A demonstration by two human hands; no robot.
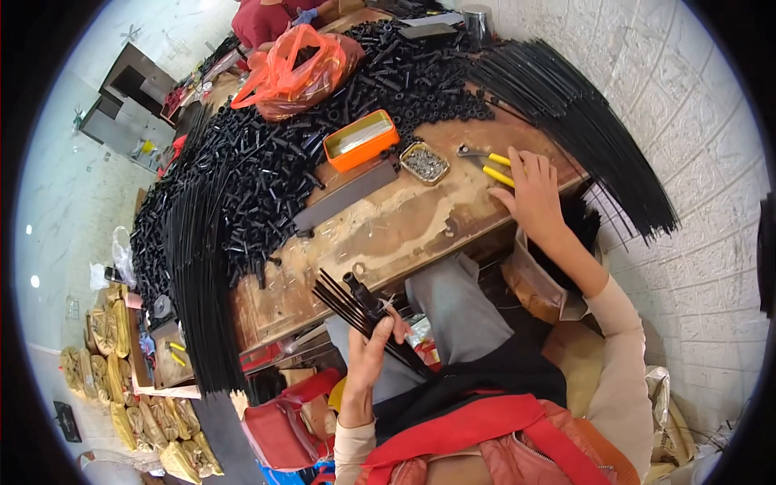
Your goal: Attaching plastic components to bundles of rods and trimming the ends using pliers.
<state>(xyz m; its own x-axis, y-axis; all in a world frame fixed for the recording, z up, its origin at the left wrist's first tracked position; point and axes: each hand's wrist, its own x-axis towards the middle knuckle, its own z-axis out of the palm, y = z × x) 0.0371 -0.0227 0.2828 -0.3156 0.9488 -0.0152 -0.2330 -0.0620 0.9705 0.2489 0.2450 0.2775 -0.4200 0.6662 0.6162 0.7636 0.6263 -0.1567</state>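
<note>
My left hand [370,356] is closed around a bundle of thin black rods [339,301] together with a black plastic tube piece [358,289], in front of my lap. The rods fan out toward the table and also stick out below the hand. My right hand [535,190] is at the table's right side, its thumb and fingers apart around the ends of the yellow handles of a pair of pliers [495,168]. The pliers lie on the wooden table [368,230], jaws pointing left. Whether the fingers press on the handles is hard to see.
Black plastic tubes [250,162] are heaped across the back and left. Long black rods lie in stacks at the left [198,283] and right [582,121]. Nearer are an orange box [361,140], a tin of small metal parts [424,163] and a flat dark bar [347,196]. Behind sits a person [271,20].
</note>
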